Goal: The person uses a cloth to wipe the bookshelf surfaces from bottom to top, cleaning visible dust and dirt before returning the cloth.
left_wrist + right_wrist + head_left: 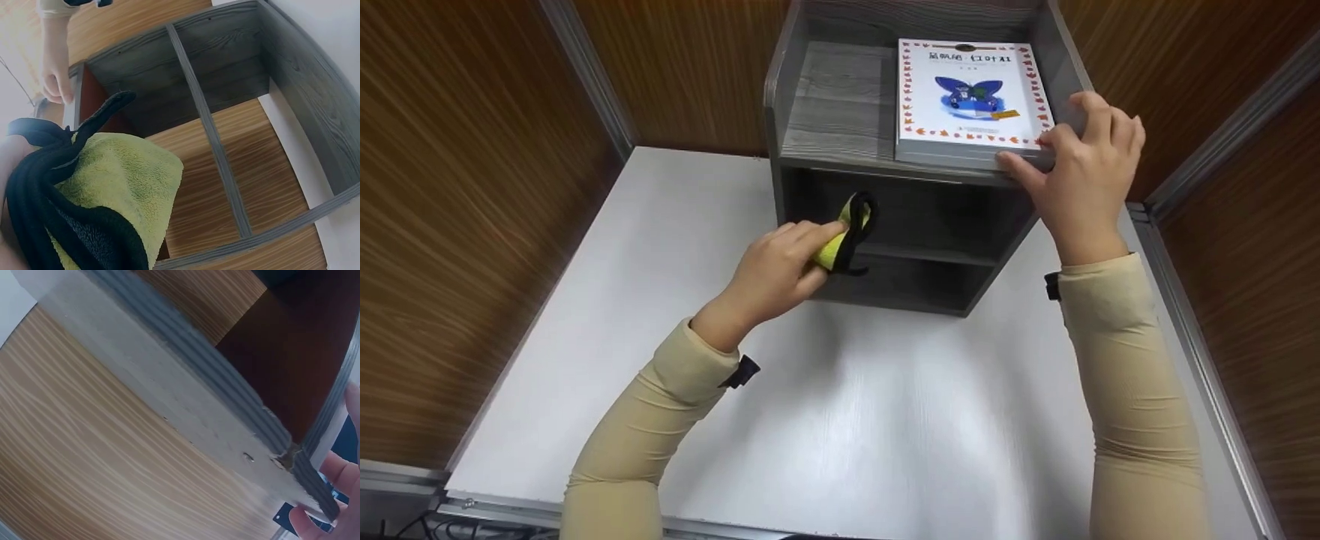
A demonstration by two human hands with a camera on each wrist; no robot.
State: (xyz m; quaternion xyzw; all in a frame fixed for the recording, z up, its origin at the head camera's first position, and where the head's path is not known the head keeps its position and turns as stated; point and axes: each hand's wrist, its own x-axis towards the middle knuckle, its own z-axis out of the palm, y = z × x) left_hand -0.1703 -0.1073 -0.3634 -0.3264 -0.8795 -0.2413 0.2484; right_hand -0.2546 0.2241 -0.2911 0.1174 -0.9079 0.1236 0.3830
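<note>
My left hand [772,270] pinches a folded yellow-green towel [831,252] with black edging, held in front of the shelf's lower openings. In the left wrist view, the towel [132,180] hangs in soft folds, its black edging bunched near the fingers. My right hand [1091,180] grips the right side panel of a grey wood-grain shelf [840,105]; its thumb lies at the front edge of the top board. Beside that thumb is a white-covered book [971,90] with a blue butterfly, lying flat on the top board. The right wrist view shows fingers [340,472] around the panel's corner.
The shelf stands on a white table [697,210], with two open compartments under its top board, split by a middle board [205,115]. Brown wood-grain walls [472,187] enclose the table on the left, back and right. Cables [472,529] lie below its front left corner.
</note>
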